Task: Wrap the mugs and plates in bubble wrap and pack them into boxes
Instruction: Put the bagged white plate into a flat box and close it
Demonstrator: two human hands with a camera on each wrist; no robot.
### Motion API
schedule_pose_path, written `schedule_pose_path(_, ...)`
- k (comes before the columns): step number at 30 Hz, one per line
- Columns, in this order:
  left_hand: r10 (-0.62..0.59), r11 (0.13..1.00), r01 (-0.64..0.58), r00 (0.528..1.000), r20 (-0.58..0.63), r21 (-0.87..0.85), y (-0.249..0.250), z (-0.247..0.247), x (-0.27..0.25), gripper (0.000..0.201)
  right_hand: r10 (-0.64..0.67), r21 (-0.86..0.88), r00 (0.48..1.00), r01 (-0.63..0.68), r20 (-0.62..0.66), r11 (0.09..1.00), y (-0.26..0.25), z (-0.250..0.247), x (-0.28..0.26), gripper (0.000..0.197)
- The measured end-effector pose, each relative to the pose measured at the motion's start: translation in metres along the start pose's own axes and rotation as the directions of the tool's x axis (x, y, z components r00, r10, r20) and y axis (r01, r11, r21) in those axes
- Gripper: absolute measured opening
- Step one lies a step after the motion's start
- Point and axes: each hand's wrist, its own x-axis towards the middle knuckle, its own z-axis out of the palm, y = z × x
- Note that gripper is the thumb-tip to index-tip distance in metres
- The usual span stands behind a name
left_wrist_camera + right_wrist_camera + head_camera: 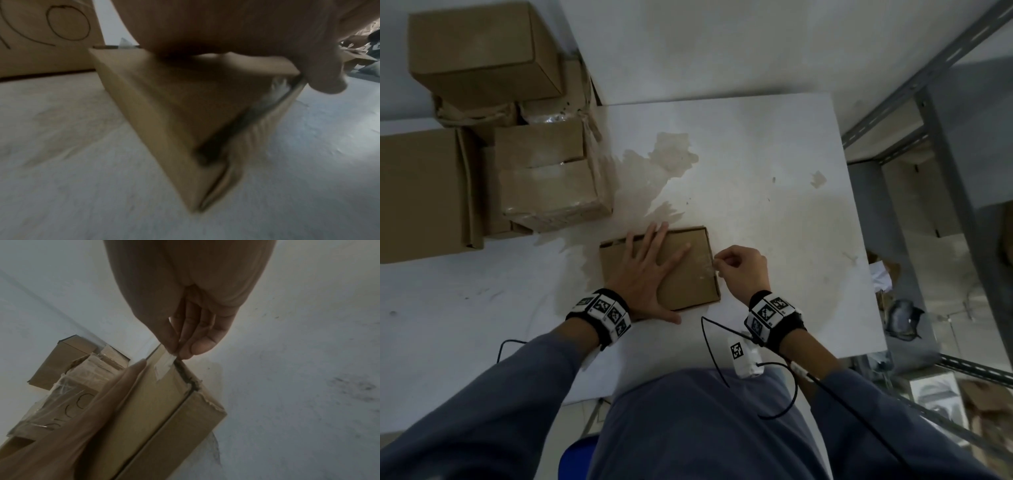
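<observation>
A flat brown cardboard box (688, 270) lies closed on the white table (774, 171) in front of me. My left hand (650, 263) lies flat on its lid with the fingers spread, pressing it down; the left wrist view shows the palm over the box (174, 105). At the box's right edge my right hand (736, 267) pinches the end of a strip of clear tape (164, 365) between thumb and fingertips (197, 347). The tape runs from the lid (148, 402) over that edge. No mug, plate or bubble wrap shows.
Several cardboard boxes (544, 171), some taped in clear film, are stacked at the table's back left, with a larger one (482, 51) on top. A grey metal shelf rack (945, 171) stands right of the table. A brownish stain (654, 171) marks the tabletop.
</observation>
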Motion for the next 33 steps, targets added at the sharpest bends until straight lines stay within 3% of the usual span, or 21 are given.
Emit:
schedule_pose_path(7,0.020,1.000,-0.019,0.999,-0.045,0.018,-0.001,0.000,-0.004,0.125,-0.011,0.052,0.998,0.014,-0.064,0.999,0.004,0.005,-0.002,0.010)
schedule_pose_path(18,0.026,0.999,-0.025,0.999,-0.035,0.026,0.002,0.002,-0.005,0.117,-0.017,0.044,0.994,0.021,-0.106,0.999,0.010,0.006,-0.001,0.005)
schedule_pose_path(33,0.023,0.999,-0.021,0.999,-0.049,0.037,0.002,0.001,-0.005,0.116,0.195,0.288,0.981,-0.186,-0.005,0.939,0.023,0.026,0.007,0.019)
